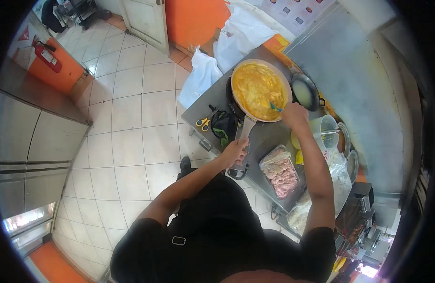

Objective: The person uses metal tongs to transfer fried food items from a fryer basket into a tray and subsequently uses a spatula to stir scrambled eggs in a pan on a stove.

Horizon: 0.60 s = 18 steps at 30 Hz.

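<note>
A light-coloured frying pan (261, 90) full of a thick yellow egg-like mixture sits over a black burner on the metal table. My left hand (235, 152) is closed around the pan's handle (247, 128). Over the pan's near right edge, my right hand (295, 115) grips a blue utensil (275, 107) whose end dips into the mixture; its full shape is hidden. Nearer to me lies a clear plastic tray of raw minced meat (280, 173), its wrap partly folded back.
Yellow-handled scissors (203, 123) and a black cloth bag (222, 125) lie left of the burner. A dark wok (305, 92) and a clear plastic jug (325, 131) stand at the right. White plastic bags (201, 76) sit beyond the table (198, 106). A fire extinguisher (47, 56) hangs far left.
</note>
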{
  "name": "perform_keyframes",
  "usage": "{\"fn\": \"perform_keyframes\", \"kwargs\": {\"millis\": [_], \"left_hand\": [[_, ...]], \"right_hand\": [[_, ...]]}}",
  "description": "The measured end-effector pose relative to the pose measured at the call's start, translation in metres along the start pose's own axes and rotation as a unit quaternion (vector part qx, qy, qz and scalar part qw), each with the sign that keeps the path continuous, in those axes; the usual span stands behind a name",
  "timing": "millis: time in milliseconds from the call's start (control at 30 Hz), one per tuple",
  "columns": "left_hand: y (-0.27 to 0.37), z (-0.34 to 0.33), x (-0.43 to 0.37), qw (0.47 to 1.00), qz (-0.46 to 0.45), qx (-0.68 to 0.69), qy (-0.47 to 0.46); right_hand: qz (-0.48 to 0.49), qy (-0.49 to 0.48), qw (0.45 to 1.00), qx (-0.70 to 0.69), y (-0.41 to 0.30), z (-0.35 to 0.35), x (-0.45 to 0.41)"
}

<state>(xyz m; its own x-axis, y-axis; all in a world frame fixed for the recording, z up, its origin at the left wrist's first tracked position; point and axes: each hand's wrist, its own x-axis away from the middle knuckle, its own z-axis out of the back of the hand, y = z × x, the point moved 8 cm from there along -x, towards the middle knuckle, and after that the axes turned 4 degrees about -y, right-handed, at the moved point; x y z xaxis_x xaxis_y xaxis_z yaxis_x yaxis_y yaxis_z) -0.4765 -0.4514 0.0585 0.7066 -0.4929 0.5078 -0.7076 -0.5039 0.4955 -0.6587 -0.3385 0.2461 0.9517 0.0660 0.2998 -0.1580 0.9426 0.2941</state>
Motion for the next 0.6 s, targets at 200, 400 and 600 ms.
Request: {"fn": "perform_keyframes", "kwargs": {"millis": [200,400,600], "left_hand": [[-0.002,0.003,-0.007,1.0,0.004,0.007,-0.014],[-0.001,0.002,-0.007,1.0,0.014,0.009,-0.004],[-0.002,0.002,-0.005,1.0,0.003,0.008,-0.016]], "right_hand": [[0.036,-0.026,0.995,-0.086,-0.01,-0.005,-0.011],[0.083,0.061,0.982,-0.158,-0.003,0.045,-0.007],[0.08,-0.017,0.996,0.023,0.007,0.078,0.014]]}}
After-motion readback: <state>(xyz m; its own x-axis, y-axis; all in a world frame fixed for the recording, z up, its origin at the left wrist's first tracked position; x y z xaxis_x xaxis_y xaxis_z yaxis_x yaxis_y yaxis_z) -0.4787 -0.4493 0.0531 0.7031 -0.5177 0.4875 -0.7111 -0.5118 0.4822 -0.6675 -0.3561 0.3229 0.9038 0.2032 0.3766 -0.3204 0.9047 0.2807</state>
